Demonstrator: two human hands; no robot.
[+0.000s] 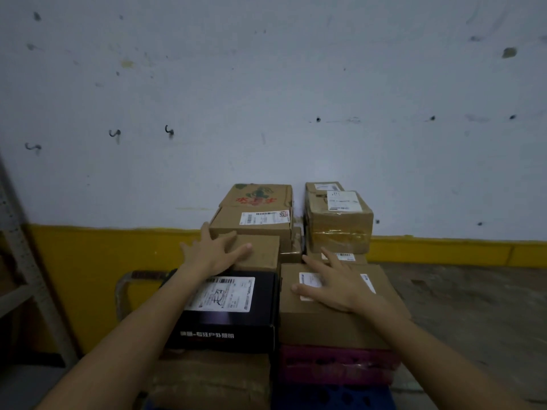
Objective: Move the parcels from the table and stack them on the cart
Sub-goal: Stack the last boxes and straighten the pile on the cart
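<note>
Several parcels are stacked on a cart whose blue deck [331, 398] shows at the bottom. My left hand [213, 253] lies with spread fingers on a small brown box [260, 253] behind a black box [236, 318] that bears a white label. My right hand [328, 285] rests flat, fingers straight, on top of a brown box [325, 324] that sits on a magenta box [334, 365]. Further back stand a labelled carton [254, 223], a printed fruit carton [260, 195] and a taped carton [337, 223]. No table is in view.
A white wall with a yellow base band [444, 253] stands right behind the stack. The cart's metal handle [127, 291] rises at the left. A grey metal shelf upright [26, 261] is at the far left. Bare concrete floor [473, 321] lies to the right.
</note>
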